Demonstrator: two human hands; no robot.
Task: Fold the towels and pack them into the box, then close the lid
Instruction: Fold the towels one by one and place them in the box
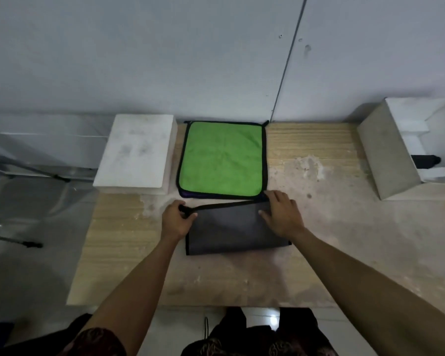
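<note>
We held the grey, black-edged microfibre towel point(231, 227), its long axis left-right on the wooden tabletop point(319, 227): left hand point(177, 219) pinching its left corner, right hand point(280, 214) flat, fingers spread, on its right end.

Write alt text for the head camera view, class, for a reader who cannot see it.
Two bare hands fold a grey towel on a worn wooden table: the left hand pinches its black-edged corner, the right hand presses it flat. Behind lies a green towel, between a white lid and an open white box.
</note>
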